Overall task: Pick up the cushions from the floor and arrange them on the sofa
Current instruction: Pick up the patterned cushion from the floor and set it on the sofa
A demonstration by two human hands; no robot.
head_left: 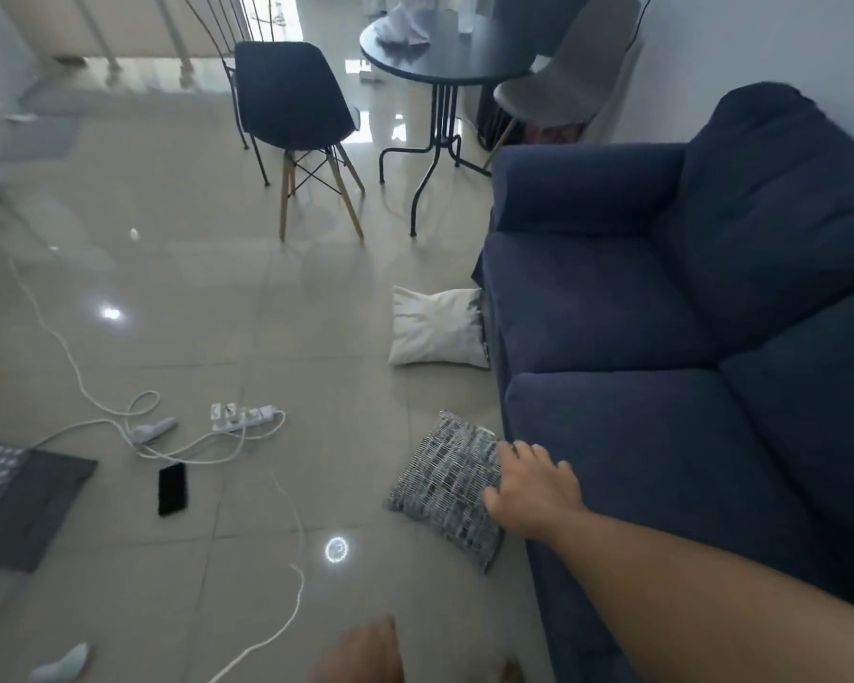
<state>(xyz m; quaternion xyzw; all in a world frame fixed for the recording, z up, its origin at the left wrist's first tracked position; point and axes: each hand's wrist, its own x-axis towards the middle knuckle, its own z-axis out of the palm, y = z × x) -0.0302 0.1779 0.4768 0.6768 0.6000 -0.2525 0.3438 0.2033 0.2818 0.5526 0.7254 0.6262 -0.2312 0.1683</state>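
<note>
A black-and-white patterned cushion (444, 485) stands tilted on the floor, leaning against the front of the dark blue sofa (661, 436). My right hand (533, 485) reaches down onto the cushion's right edge, thumb on its face and fingers over the edge, gripping it. Further along the sofa front, a plain white cushion (435, 327) lies on the tiles. No cushions lie on the sofa seats. My left hand (361, 653) shows only as a blurred shape at the bottom edge; its fingers cannot be made out.
White cables and a power strip (240, 417) trail across the glossy tiles, with a black phone (172, 488) beside them. A grey mat (26, 505) lies at the left. A dark chair (292, 101), a round table (444, 56) and a grey chair (563, 76) stand behind.
</note>
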